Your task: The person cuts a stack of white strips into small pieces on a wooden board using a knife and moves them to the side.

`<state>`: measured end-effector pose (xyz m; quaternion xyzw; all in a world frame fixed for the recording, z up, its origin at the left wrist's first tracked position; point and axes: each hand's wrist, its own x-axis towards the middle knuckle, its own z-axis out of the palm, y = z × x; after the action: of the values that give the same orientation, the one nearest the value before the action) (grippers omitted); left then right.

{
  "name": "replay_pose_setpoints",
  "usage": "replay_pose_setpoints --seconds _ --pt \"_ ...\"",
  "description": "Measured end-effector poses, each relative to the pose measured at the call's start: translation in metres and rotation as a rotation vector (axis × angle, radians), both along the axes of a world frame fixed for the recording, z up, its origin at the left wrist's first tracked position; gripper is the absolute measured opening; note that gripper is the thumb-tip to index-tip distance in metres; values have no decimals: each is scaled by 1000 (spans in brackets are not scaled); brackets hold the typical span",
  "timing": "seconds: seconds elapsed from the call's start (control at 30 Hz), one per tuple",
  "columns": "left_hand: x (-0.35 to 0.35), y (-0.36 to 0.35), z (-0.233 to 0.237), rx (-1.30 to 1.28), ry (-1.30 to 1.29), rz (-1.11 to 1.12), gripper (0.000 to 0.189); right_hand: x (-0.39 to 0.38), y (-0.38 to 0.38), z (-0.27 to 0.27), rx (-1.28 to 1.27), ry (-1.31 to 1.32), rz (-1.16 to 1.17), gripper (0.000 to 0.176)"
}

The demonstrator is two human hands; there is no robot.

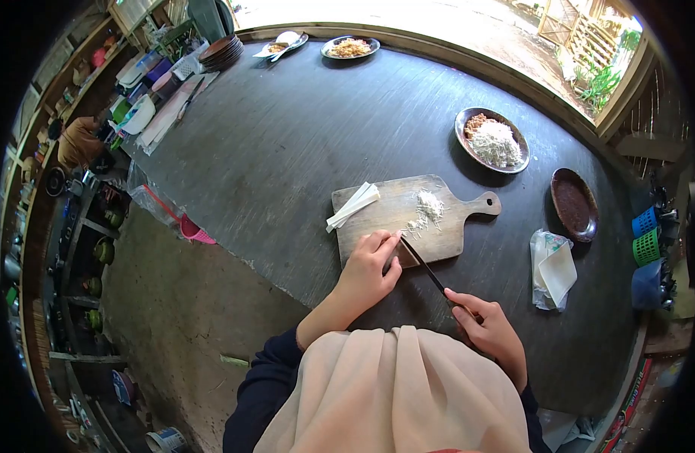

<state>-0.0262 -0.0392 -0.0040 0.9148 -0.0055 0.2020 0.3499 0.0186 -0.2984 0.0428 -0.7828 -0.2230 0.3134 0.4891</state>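
In my right hand (pixel 489 326) is a knife (pixel 427 267), its dark blade slanting up and left to the near edge of a wooden cutting board (pixel 457 219). My left hand (pixel 370 273) rests over the board's near edge with fingers curled together close to the blade's tip. Whatever those fingers pinch is hidden. White strips (pixel 353 206) lie stacked at the board's left side. A small heap of fine white shreds (pixel 429 204) sits near its middle, with loose bits scattered toward the knife.
A plate (pixel 463 148) holding white shreds and brown food stands beyond the board. To the right are a brown oval dish (pixel 574 204) and a plastic wrapper (pixel 553 269). Other food plates (pixel 374 45) and stacked plates (pixel 220 54) sit at the table's far edge.
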Motion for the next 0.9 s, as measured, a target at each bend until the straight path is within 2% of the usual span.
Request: replay_pose_setpoints --seconds 0.47,0.73,0.9 --pt "1 1 -4 43 22 6 45 4 1 8 4 80 -16 35" --pt "0 1 -4 -31 -25 15 32 3 -6 1 43 247 -51 36" --pt "0 0 -4 -24 -34 14 30 2 -2 0 39 252 -15 38"
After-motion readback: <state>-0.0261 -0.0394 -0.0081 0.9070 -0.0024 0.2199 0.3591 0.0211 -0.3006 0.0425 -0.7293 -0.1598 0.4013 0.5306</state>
